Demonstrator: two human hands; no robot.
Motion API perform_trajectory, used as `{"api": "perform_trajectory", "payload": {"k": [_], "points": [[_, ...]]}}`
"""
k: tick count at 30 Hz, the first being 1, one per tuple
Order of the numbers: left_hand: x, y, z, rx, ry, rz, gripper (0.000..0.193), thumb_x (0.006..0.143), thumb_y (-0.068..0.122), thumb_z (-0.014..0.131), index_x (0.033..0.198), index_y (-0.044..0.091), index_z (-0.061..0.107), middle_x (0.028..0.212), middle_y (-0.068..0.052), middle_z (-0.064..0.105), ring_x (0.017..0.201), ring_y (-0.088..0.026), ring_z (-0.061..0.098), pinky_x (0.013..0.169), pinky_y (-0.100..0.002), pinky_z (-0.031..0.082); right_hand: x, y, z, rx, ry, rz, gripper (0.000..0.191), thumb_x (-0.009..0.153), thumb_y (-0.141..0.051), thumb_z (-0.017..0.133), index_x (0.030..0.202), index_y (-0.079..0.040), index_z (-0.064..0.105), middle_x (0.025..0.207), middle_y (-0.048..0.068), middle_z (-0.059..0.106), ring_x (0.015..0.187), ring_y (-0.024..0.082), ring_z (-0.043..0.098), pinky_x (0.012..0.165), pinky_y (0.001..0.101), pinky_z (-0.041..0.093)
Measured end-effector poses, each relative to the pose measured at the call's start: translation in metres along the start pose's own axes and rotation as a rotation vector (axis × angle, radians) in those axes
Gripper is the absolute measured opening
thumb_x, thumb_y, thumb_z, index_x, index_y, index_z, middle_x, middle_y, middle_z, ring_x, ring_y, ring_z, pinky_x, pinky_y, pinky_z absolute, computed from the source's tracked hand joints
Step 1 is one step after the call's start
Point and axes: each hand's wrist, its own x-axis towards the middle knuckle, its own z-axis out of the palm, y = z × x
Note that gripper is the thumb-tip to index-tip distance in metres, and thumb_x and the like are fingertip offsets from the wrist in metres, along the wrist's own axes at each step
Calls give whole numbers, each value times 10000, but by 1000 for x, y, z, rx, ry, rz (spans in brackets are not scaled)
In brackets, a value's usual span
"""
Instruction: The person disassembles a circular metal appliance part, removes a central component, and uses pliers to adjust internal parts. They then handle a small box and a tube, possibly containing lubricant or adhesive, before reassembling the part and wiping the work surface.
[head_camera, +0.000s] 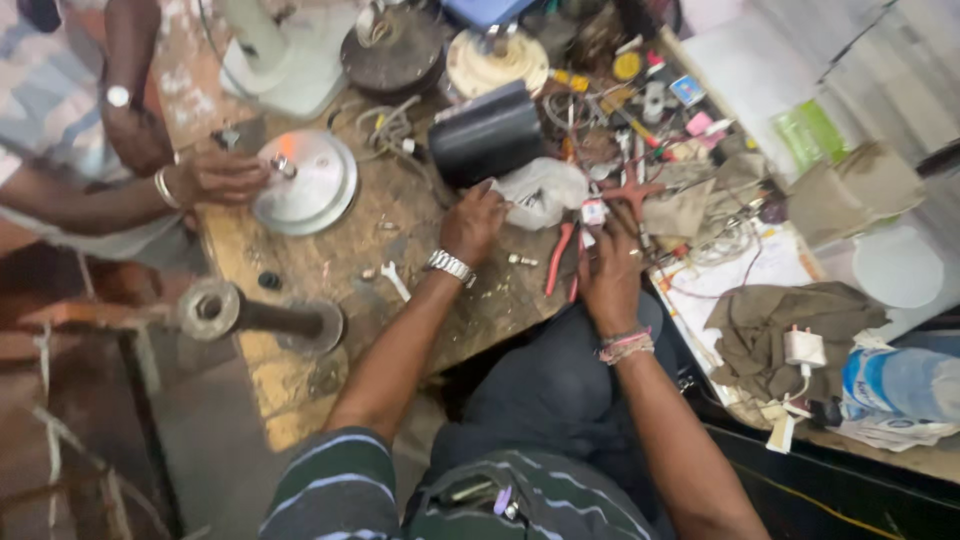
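A metal watch (450, 266) circles the left wrist, pink-and-white bands (626, 345) the right; the shirt (340, 490) is dark with pale stripes.

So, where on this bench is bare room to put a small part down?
Bare wood lies between the round metal cover, the small spanner and the left hand. A second patch is the yellowish bench edge near the pipe flange. Beyond the black cylinder, it is crowded.

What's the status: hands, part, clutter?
Left hand rests on the white bag by the black cylinder. Right hand fingers a small white part. Red pliers between hands; co-worker's hand on metal disc.
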Motion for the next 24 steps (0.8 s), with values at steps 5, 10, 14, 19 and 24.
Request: {"api": "perform_trajectory", "payload": {"k": [5,10,14,19,24], "points": [[-2,38,-43,-245,206,49,134,953,139,741,1033,40,700,987,-158,719,881,-362,711,743,-440,561,1,-8,10,601,-185,612,757,835,-164,767,1511,-119,431,1291,119,647,1080,249,703,827,348,608],[-47,58,-86,-215,-43,59,101,936,122,773,951,36,722,866,-159,702,760,-342,690,656,-417,523,3,-40,15,835,-258,254,996,754,-157,921,1540,-46,319,1456,165,513,1313,276,518,1086,422,448],[-55,65,-101,-493,-323,-290,129,913,129,752,999,33,739,841,-123,747,732,-231,723,632,-345,561,2,-64,-1,613,-516,11,673,865,-222,857,1440,-126,523,1337,138,672,1243,316,659,1054,419,513],[-64,87,-100,-378,-303,-111,226,872,119,812,1071,47,735,973,-97,771,814,-170,740,696,-316,572,-14,-72,-22,436,-512,70,657,819,-214,809,1411,-97,549,1125,139,710,887,351,689,862,467,474],[-72,91,-106,-523,-61,126,438,916,80,739,1318,27,574,1370,-151,642,1156,-228,697,902,-327,621,-31,17,-66,252,-144,413,407,871,-109,676,1276,-80,652,1107,146,732,984,285,730,851,397,571]]}}
